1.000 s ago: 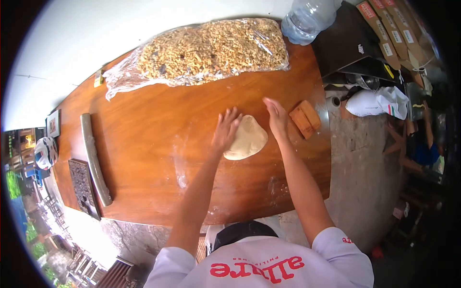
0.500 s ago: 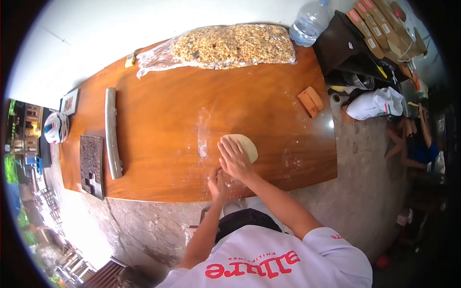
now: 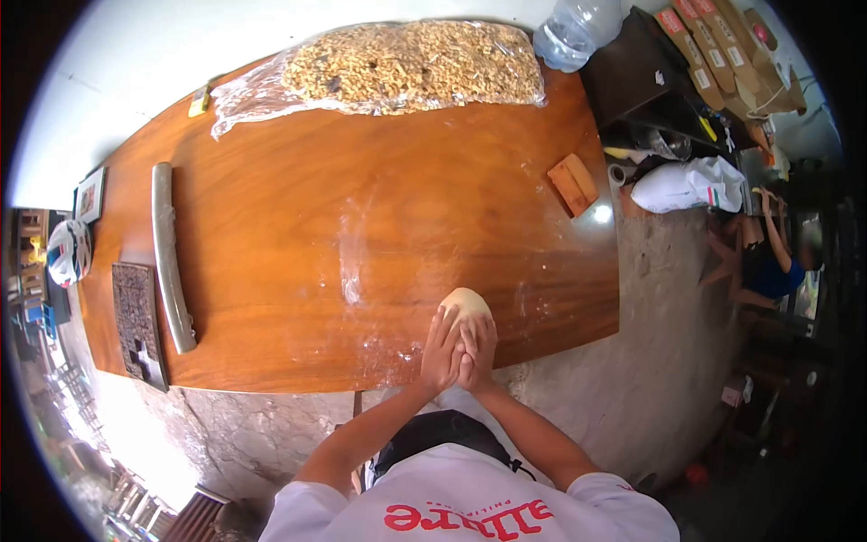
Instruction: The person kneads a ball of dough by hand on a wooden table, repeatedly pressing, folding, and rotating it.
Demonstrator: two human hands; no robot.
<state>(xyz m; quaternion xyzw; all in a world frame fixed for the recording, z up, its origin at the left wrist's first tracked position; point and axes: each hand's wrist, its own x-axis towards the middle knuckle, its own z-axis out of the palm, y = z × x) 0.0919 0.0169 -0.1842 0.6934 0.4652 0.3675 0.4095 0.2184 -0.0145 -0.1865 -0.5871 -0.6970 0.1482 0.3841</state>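
A rounded piece of pale dough [image 3: 466, 301] rests on the wooden table near its front edge. My left hand [image 3: 441, 350] lies against its near left side, fingers pointing forward and curved over it. From the right, my right hand [image 3: 480, 347] cups the dough as well, and the two hands touch at the thumbs. Between them they cover the near part of the dough; only its far end shows. White flour streaks [image 3: 350, 257] mark the tabletop to the left.
A large clear bag of brown crumbly food [image 3: 420, 68] lies along the table's back edge, beside a water bottle [image 3: 576, 36]. At right is a small wooden block [image 3: 573, 185]. A wrapped tube [image 3: 170, 262] and a dark carved board [image 3: 137, 316] lie at left. Another person [image 3: 772, 257] is far right.
The dough has come closer to the table's front edge and bunched up from a flatter disc. My left hand has moved up beside my right hand onto it. The view has shifted slightly.
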